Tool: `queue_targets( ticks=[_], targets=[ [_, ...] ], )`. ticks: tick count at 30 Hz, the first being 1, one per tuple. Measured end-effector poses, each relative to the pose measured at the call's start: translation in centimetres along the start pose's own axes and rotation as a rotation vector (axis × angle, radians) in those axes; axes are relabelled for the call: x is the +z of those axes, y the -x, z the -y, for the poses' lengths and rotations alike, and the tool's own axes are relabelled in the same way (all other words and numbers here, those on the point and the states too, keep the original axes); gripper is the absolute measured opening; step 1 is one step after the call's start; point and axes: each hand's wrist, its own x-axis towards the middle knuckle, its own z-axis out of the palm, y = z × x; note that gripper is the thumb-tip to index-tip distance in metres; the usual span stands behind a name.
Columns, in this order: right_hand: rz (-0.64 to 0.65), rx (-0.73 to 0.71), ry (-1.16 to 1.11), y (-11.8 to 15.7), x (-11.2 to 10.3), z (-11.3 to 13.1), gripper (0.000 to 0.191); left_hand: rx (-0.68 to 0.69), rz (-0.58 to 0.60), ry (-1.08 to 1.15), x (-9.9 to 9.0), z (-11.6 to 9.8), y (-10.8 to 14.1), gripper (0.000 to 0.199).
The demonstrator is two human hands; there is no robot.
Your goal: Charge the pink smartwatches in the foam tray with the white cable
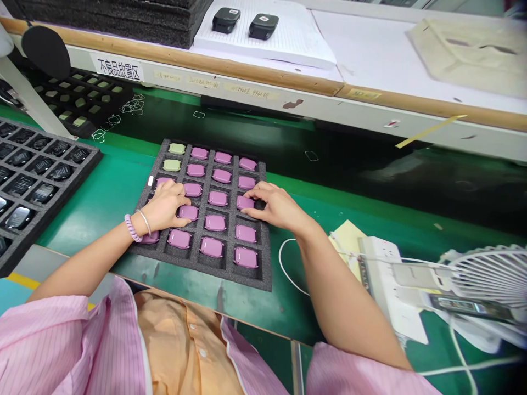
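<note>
A: Where are the hands?
B: Both are over the grey foam tray point(156, 255) on the green worktop point(111, 189). The left hand point(164, 206) lies across its left side, and the right hand point(274, 206) reaches in from the right edge.
A: Is the left one holding anything?
B: Its thumb and fingers are narrowly spread around a purple case point(188, 213) in the second column from the left, fourth row from the far side. I can't tell if it grips it.
A: And the right?
B: Thumb and forefinger form a narrow gap at another purple case point(245, 203), in the rightmost column, third row back to front. That case sits in its compartment; a firm grip I can't make out either.
A: What else does the tray hold?
B: More purple pieces, plus two pale green ones point(172, 165) in the far left corner, one behind the other.
A: And around it?
B: A second tray point(93, 156) of black pieces is to the left, a white power strip point(382, 255) and a fan point(489, 280) to the right, and two black devices point(263, 26) on the shelf point(370, 104) beyond
</note>
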Motion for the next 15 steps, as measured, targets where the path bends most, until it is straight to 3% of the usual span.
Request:
queue_targets(
  ticks=[15],
  targets=[
    [-0.007,-0.010,-0.012,-0.02,0.08,-0.10,0.024,-0.008,0.002,0.002,-0.10,-0.08,-0.04,0.037]
  ],
)
